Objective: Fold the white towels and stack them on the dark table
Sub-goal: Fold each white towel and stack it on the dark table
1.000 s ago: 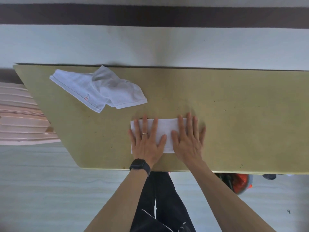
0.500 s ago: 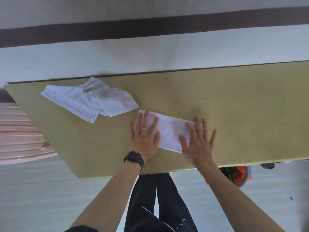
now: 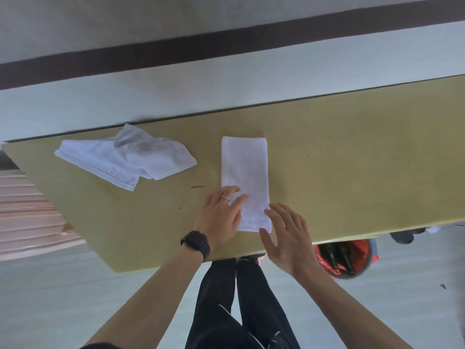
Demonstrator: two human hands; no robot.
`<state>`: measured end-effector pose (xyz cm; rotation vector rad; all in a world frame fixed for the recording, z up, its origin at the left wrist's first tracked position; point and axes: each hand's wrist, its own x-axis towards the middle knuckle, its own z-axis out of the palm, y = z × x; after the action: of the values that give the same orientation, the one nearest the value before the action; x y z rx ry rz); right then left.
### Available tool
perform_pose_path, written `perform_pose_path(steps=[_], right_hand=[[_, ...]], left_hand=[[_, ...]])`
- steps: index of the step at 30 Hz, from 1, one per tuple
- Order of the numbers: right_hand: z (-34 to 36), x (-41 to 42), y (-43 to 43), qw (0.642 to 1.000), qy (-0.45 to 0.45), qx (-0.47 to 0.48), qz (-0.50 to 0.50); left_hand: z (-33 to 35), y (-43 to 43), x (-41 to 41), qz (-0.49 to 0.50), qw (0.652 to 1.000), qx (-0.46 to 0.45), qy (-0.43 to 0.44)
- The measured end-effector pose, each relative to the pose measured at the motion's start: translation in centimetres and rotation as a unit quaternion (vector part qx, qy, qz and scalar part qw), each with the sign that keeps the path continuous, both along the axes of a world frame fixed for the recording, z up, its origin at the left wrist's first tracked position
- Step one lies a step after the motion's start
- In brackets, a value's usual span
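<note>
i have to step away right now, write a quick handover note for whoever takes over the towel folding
Left hand: open, fingers lying flat on the near left part of the folded towel.
Right hand: open, at the strip's near right corner, gripping nothing; contact unclear.
Folded towel: a long narrow strip on the table, running away from the person.
Unfolded towel: lying rumpled on the table, to the left of the strip and apart from it.
Done: first towel folded to a strip.
Left: probably fold the strip shorter, then fold the rumpled towel and stack the two.
</note>
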<state>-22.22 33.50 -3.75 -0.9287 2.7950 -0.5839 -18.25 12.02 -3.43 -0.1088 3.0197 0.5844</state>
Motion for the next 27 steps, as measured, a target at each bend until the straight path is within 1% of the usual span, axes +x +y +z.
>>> perform_pose_path(steps=[3, 6, 8, 11, 13, 15, 18, 22, 25, 27], right_hand=[[-0.8, 1.0, 0.8, 0.997, 0.015, -0.003, 0.073], [-1.7, 1.9, 1.8, 0.992, 0.012, 0.023, 0.124], [-2.2, 2.3, 2.3, 0.987, 0.031, 0.041, 0.153], [-2.7, 2.9, 2.4, 0.985, 0.086, 0.014, 0.149], [-2.5, 3.1, 2.2, 0.987, 0.085, -0.003, 0.135], [-2.3, 3.4, 2.4, 0.988, 0.075, -0.012, 0.132], [-2.1, 3.6, 2.9, 0.989, 0.053, -0.016, 0.137], [-1.3, 3.5, 3.2, 0.988, -0.006, -0.031, 0.152], [-0.1, 3.0, 3.2, 0.988, -0.071, -0.051, 0.128], [1.0, 2.2, 2.7, 0.987, -0.124, -0.051, 0.086]], left_hand=[[-0.9, 1.1, 5.4, -0.006, 1.000, 0.005, -0.009], [-2.1, 1.5, 8.6, -0.029, 0.999, -0.029, -0.013], [-2.6, 1.7, 9.7, -0.049, 0.998, -0.049, 0.001], [-2.9, 2.5, 10.4, -0.057, 0.996, -0.070, 0.018], [-2.7, 2.9, 10.5, -0.039, 0.996, -0.075, 0.027], [-2.3, 3.1, 10.9, -0.032, 0.996, -0.076, 0.039], [-1.9, 3.2, 11.5, -0.054, 0.995, -0.066, 0.045], [-1.9, 2.8, 12.0, -0.071, 0.995, -0.021, 0.060], [-0.7, 2.5, 11.6, -0.030, 0.996, 0.058, 0.056], [0.6, 1.9, 10.7, 0.042, 0.993, 0.113, 0.012]])
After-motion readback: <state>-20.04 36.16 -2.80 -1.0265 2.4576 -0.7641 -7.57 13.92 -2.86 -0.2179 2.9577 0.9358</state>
